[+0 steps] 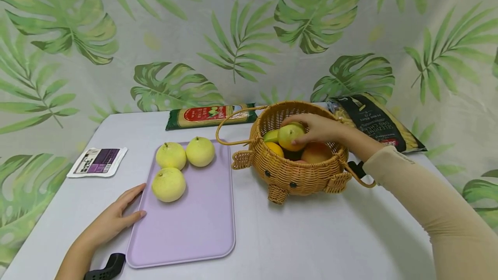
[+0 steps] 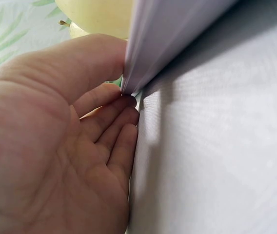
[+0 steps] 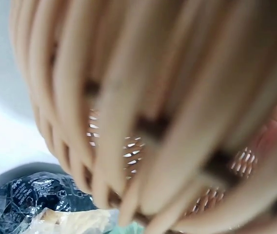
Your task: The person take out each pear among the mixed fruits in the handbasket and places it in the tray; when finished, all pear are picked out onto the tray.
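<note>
Inside the brown wicker basket (image 1: 299, 176), which has an animal face, my right hand (image 1: 320, 128) grips a yellow-green pear (image 1: 291, 136) from above. Around that pear lie an orange (image 1: 274, 148), a reddish-yellow round fruit (image 1: 317, 153) and a partly hidden green fruit (image 1: 270, 136). My left hand (image 1: 113, 217) rests at the left edge of the lilac tray (image 1: 194, 228), thumb and fingertips against its rim (image 2: 141, 53). Three pale yellow pears (image 1: 169, 185) sit on the tray's far half. Blurred basket weave (image 3: 128, 97) fills most of the right wrist view and hides the right hand there.
Behind the tray lies a pack of spaghetti (image 1: 194, 116). A dark bag of penne (image 1: 377, 120) leans at the back right, beside the basket. A flat white and purple packet (image 1: 98, 162) lies left of the tray. Leaf-patterned cloth (image 1: 241, 46) hangs behind the table.
</note>
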Demonstrator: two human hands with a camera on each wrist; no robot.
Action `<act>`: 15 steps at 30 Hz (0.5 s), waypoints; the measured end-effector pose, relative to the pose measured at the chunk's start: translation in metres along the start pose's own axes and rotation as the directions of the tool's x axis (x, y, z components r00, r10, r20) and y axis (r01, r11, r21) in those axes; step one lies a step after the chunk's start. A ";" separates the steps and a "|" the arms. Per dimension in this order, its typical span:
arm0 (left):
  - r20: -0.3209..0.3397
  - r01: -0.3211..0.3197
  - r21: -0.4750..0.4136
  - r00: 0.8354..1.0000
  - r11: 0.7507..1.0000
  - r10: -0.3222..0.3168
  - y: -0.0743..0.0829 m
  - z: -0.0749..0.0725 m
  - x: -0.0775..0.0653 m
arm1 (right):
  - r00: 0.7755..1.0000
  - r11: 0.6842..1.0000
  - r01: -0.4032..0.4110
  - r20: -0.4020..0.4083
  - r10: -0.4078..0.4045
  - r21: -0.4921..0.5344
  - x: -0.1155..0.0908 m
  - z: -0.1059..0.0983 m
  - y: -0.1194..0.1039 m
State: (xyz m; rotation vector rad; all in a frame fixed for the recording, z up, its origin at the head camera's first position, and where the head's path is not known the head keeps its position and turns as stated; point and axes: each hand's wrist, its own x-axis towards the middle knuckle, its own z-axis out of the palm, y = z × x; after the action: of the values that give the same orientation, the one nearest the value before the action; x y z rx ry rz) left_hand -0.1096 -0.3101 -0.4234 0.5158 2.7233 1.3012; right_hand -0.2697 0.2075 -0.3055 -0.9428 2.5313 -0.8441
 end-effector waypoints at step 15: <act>-0.007 -0.032 0.009 0.999 0.999 0.032 0.000 0.000 0.001 | 0.968 0.976 0.069 -0.249 -0.016 0.206 -0.044 -0.025 -0.025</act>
State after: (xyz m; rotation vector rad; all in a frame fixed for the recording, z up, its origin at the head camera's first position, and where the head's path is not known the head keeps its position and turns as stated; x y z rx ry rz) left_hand -0.1104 -0.3099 -0.4239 0.5596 2.7386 1.3015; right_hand -0.2368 0.2318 -0.2669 -0.8723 2.5601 -1.2896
